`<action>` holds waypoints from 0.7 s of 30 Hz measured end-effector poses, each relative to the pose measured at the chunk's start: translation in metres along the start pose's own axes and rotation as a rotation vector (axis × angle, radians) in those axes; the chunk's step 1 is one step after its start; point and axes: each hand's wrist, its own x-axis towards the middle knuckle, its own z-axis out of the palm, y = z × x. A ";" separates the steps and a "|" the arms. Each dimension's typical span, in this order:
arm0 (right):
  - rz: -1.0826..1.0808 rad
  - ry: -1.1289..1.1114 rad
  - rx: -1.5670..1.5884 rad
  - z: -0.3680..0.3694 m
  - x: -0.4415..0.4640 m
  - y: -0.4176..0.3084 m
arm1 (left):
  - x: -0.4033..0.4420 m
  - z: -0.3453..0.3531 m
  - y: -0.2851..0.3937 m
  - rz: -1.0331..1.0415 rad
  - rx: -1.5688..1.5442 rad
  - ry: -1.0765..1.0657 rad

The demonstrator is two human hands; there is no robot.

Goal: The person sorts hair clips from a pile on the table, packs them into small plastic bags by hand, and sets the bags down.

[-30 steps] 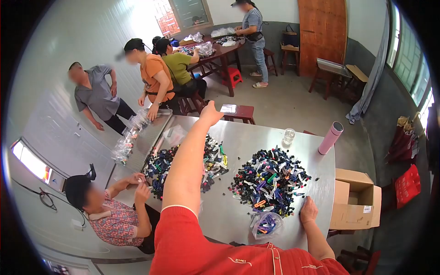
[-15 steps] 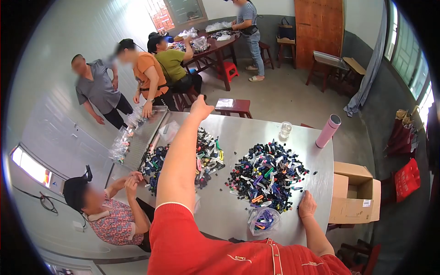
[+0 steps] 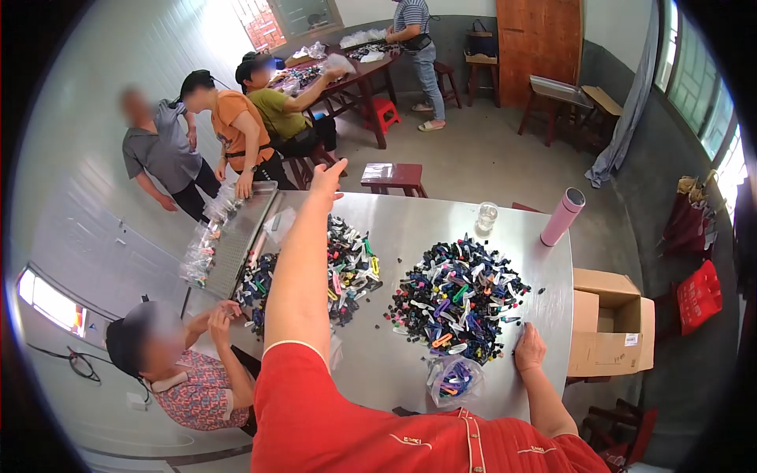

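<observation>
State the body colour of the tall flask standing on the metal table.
The flask has a pink body; it shows best in the head view.

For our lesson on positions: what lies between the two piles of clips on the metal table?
The head view shows mostly bare tabletop between the left pile and the right pile, with a few small dark pieces on it.

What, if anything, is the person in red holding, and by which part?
Nothing shows in the outstretched left hand. The right hand rests on the metal table; its palm is hidden, so I can't tell.
</observation>
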 end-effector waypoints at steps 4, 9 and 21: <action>-0.011 0.051 0.009 0.004 0.000 0.003 | 0.040 0.017 -0.009 0.002 -0.089 -0.087; 0.043 0.010 -0.065 0.008 0.000 0.002 | 0.108 0.025 -0.024 0.160 -0.026 0.085; 0.043 0.001 -0.140 0.005 0.008 -0.008 | 0.219 -0.023 -0.059 0.639 0.258 0.509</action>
